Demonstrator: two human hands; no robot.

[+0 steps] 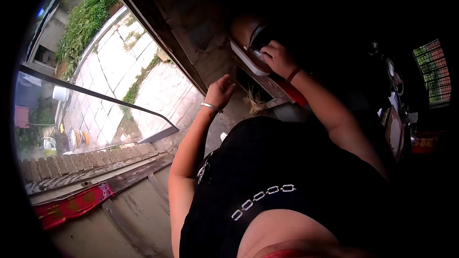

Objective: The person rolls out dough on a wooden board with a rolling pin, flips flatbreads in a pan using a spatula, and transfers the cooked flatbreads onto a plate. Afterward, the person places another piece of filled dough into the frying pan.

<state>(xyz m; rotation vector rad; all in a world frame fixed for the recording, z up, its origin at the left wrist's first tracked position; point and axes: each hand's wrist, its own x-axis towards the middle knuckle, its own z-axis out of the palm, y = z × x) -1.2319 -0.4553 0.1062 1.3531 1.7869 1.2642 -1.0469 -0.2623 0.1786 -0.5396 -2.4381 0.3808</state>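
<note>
My right hand (278, 59), with a dark beaded bracelet at the wrist, reaches to a white-rimmed container (251, 62) on a low stand. Its fingers are closed together at the container's inner edge, near a dark thing with a pale rim (258, 32); what they grip is lost in shadow. A rounded brown shape (243, 29) shows beside that dark thing. My left hand (220, 91), with a silver bangle, hangs in the air to the left of the container. Its fingers are loosely bent and apart, holding nothing I can see.
Straw-like bristles (254, 102) stick out below the stand, beside a red strip (297, 96). An open doorway on the left leads to a paved yard (110, 62). A door with red paper (76, 205) is at lower left. Cluttered items (394, 114) stand at right in the dark.
</note>
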